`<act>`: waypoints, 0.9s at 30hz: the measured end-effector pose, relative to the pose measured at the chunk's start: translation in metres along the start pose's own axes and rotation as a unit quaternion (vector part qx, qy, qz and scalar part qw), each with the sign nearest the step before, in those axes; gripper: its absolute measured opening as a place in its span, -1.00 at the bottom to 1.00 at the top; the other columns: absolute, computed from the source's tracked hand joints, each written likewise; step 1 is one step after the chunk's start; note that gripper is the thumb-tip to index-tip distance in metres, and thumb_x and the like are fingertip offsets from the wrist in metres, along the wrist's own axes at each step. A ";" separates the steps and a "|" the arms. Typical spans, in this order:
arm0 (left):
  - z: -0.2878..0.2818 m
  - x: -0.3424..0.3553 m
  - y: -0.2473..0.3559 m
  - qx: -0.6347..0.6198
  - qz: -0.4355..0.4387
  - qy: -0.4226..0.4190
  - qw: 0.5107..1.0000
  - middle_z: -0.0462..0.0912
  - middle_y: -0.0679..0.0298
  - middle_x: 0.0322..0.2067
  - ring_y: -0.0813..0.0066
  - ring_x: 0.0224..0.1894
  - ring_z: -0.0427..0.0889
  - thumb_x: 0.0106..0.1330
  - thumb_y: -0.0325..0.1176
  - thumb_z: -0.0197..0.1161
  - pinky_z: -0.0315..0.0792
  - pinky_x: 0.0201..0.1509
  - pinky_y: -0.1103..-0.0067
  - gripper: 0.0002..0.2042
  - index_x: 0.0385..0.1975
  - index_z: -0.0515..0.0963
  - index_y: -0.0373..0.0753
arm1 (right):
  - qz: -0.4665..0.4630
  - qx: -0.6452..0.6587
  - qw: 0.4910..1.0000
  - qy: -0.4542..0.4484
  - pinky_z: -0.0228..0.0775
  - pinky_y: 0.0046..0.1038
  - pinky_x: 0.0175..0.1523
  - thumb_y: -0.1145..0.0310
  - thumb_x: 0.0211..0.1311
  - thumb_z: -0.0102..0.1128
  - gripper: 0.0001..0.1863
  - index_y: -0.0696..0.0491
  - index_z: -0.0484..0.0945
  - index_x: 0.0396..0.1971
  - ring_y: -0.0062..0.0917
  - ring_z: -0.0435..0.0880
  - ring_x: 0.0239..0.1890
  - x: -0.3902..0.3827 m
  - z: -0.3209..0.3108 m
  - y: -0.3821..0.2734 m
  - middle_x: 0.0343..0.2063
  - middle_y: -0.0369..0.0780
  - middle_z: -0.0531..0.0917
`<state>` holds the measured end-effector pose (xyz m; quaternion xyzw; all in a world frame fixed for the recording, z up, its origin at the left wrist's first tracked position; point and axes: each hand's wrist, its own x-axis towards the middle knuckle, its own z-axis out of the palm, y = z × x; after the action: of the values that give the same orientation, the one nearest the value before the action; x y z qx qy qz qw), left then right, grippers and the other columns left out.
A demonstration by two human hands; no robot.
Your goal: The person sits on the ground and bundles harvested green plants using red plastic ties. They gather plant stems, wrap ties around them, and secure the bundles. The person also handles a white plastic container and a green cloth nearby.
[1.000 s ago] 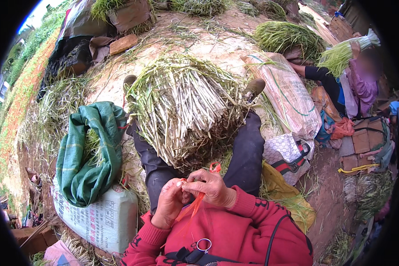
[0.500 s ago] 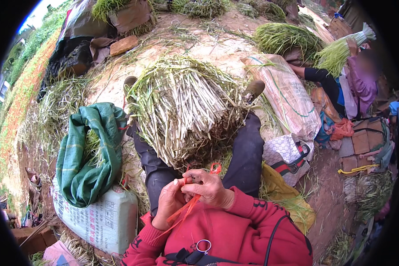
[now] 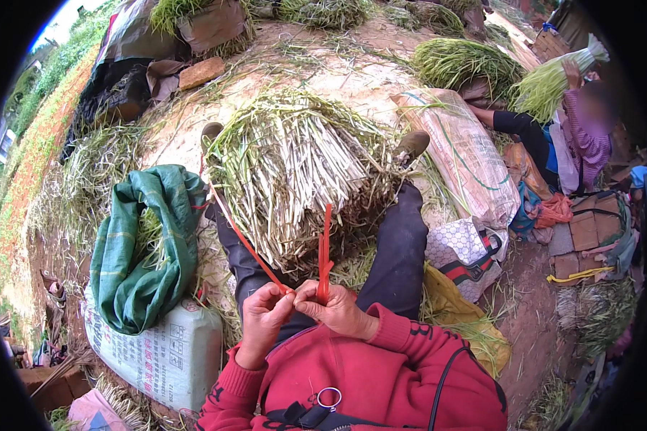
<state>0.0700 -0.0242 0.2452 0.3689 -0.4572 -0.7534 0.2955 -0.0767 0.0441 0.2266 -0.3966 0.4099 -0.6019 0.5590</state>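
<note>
My left hand [image 3: 264, 316] is closed, thumb and fingers pinching an orange plastic string [image 3: 257, 259] that stretches up to the left. Just beside it, my right hand [image 3: 334, 309] also pinches the string, with a doubled orange length standing up above its fingers. Beyond both hands, a big bundle of pale stalks [image 3: 305, 169] with leafy green edges and dark roots lies between my dark-trousered legs [image 3: 388, 251].
A green woven sack [image 3: 111, 251] rests on a white sack [image 3: 151, 348] at left. At right are a long pinkish sack [image 3: 460, 158], a yellow sack [image 3: 471, 337] and a seated co-worker [image 3: 582, 144] holding pale green stalks [image 3: 546, 86]. Leafy heaps [image 3: 464, 65] stand behind.
My hands have drawn slightly lower and nearer each other. The orange string, which hung down below them, is now stretched out upward in two directions over my legs and the bundle.
</note>
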 end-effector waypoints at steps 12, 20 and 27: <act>0.014 0.004 -0.011 0.029 0.096 0.101 0.990 0.52 0.38 -0.50 0.71 -0.55 0.50 0.23 -0.58 0.13 0.35 -0.53 0.78 -0.94 -0.36 0.53 -0.36 | 0.125 0.215 0.967 0.050 0.10 -0.76 -0.59 0.28 0.34 -0.03 -0.87 0.02 0.41 -0.32 -0.80 0.26 -0.67 0.003 -0.002 0.001 -0.57 -0.38 0.44; 0.001 0.010 -0.012 -0.212 -0.052 0.000 0.976 0.61 0.24 -0.49 0.57 -0.58 0.55 0.26 -0.44 0.16 0.39 -0.55 0.74 -0.87 -0.27 0.55 -0.34 | -0.004 0.131 0.991 0.037 0.20 -0.73 -0.52 0.39 0.26 0.09 -0.87 0.07 0.44 -0.23 -0.79 0.33 -0.61 0.004 0.003 -0.010 -0.53 -0.38 0.46; 0.016 0.008 -0.005 -0.272 -0.077 0.000 0.959 0.62 0.28 -0.45 0.63 -0.58 0.49 0.31 -0.36 0.11 0.36 -0.55 0.74 -0.83 -0.27 0.55 -0.34 | -0.052 0.042 0.997 0.044 0.24 -0.73 -0.43 0.35 0.32 -0.01 -0.72 0.15 0.50 -0.05 -0.80 0.31 -0.55 0.003 -0.004 -0.018 -0.42 -0.37 0.49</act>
<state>0.0520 -0.0216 0.2435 0.3088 -0.2056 -0.8696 0.3258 -0.0868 0.0420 0.2419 -0.3668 0.3869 -0.6639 0.5243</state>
